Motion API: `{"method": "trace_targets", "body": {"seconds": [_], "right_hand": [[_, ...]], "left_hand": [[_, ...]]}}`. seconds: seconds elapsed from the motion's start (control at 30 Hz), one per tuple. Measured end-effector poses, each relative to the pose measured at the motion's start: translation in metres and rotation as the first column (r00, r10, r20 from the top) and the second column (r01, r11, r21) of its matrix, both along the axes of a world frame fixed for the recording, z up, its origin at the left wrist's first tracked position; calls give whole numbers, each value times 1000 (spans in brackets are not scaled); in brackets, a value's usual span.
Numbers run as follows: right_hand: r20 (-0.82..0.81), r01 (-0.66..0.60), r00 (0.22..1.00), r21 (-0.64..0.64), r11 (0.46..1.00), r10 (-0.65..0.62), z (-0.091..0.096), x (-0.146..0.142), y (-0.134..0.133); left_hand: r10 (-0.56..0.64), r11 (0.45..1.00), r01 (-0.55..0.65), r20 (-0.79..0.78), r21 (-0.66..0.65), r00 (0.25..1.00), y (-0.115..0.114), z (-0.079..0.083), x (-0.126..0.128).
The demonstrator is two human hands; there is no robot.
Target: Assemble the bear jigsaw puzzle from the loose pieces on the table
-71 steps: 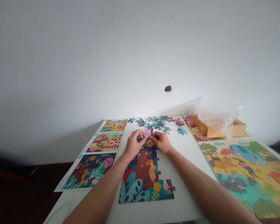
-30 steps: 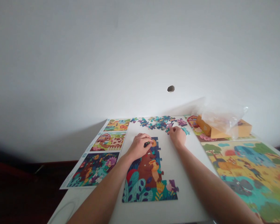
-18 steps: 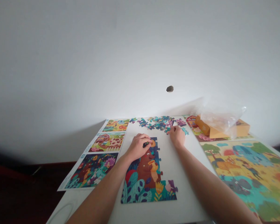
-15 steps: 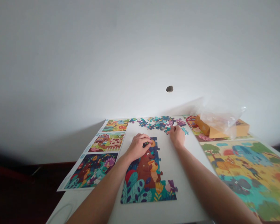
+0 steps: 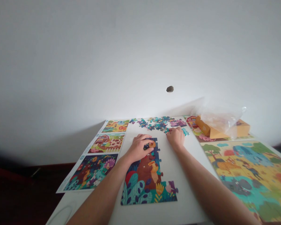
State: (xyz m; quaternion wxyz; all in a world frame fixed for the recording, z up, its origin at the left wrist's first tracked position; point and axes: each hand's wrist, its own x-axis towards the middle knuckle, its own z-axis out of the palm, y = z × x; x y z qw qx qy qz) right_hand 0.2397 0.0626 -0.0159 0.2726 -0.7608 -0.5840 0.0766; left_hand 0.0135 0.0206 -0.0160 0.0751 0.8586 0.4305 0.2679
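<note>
**Bear puzzle: lower part joined, upper part open**

The bear puzzle lies in the middle of the white tabletop. Its lower part with the leaves, the flowers and the bear's body is already joined, and a narrow column climbs up to the bear's head. The upper rows and the right side are not yet filled (the bare tabletop shows there).

The left hand rests on the top edge of the joined part, fingers curled and pressing down near an orange patch. The right hand lies at the near edge of the loose pieces, fingers bent over a teal piece; whether it is pinched or only touched, I cannot tell. Many loose pieces remain by the wall.

At the left lies a reference sheet, at the right a finished puzzle.
</note>
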Motion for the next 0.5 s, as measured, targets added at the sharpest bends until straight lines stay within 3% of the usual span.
{"method": "trace_targets", "body": {"seconds": [0.23, 0.4, 0.5], "right_hand": [[96, -150, 985, 44, 988, 146, -3, -7, -2], [131, -296, 944, -71, 953, 303, -7, -10, 1], [121, -311, 940, -69, 948, 318, -8, -9, 2]], "left_hand": [[-9, 1000, 8, -39, -30, 999, 0, 0, 0], [-3, 999, 1, -42, -38, 999, 0, -1, 0], [-3, 999, 2, -33, -42, 999, -1, 0, 0]]}}
